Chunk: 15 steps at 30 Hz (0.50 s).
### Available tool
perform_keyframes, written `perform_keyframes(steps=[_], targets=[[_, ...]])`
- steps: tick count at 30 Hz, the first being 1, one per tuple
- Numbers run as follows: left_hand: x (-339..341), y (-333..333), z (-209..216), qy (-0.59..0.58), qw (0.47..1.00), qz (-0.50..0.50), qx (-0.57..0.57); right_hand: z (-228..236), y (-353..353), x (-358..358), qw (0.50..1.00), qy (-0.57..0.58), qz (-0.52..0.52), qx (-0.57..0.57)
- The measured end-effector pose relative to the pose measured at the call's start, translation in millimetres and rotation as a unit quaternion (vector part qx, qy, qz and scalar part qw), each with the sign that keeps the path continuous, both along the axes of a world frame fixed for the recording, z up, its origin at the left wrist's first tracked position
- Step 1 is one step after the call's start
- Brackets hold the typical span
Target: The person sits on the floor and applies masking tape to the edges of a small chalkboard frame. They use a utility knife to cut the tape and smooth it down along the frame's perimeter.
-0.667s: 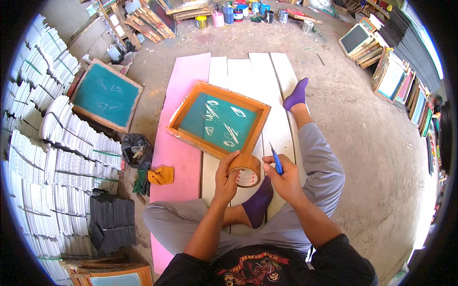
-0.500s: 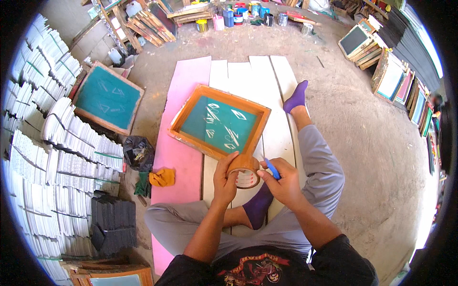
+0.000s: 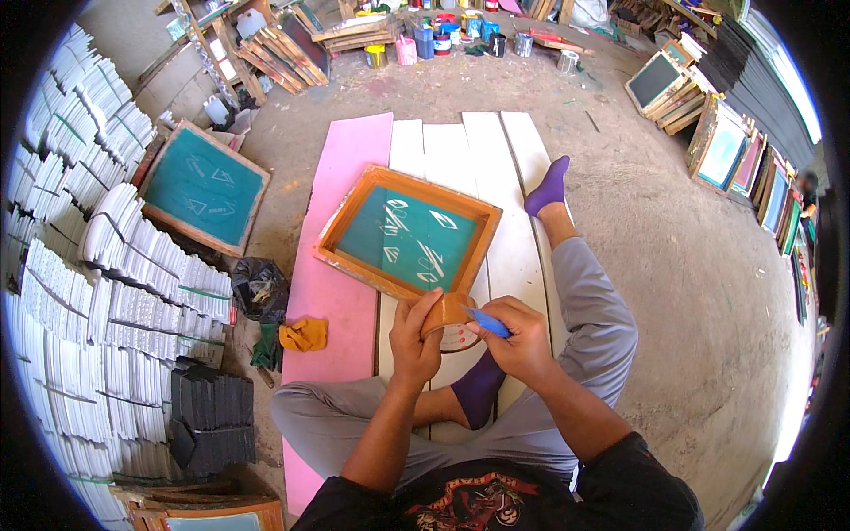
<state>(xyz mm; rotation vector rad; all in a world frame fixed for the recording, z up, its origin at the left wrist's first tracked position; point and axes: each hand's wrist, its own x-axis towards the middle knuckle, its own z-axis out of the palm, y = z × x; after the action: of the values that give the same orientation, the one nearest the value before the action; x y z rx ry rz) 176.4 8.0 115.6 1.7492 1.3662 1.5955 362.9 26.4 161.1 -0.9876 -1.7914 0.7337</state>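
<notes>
My left hand is wrapped round a wide roll of brown packing tape, its fingers along the left side. A blue utility knife sits in my right hand, its tip at the right side of the roll. Whether the blade cuts into the tape is too small to tell. Just beyond the roll lies a wooden-framed printing screen with teal mesh and pale shapes on it. It rests at a slant across the pink board and white boards.
A crumpled orange cloth lies on the pink board, beside a black plastic bag. Another teal screen leans at the left near tall paper stacks. Paint cans stand at the back; more screens lean at the right.
The blue knife has swung from steeply upright to nearly level, its tip now against the tape roll. The roll has tilted a little in my left hand.
</notes>
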Motion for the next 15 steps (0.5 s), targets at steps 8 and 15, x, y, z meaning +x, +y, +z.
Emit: perform_keyframes(steps=[8,15], targets=[[-2.1,-1.3,-8.3,0.008,0.999,0.018,0.036,-3.4,-2.0,-1.5,0.999,0.023,0.017,-0.03],[-3.6,-4.2,-13.5,0.002,0.999,0.027,0.03,-8.9,-2.3,0.0,0.996,0.027,0.033,-0.073]])
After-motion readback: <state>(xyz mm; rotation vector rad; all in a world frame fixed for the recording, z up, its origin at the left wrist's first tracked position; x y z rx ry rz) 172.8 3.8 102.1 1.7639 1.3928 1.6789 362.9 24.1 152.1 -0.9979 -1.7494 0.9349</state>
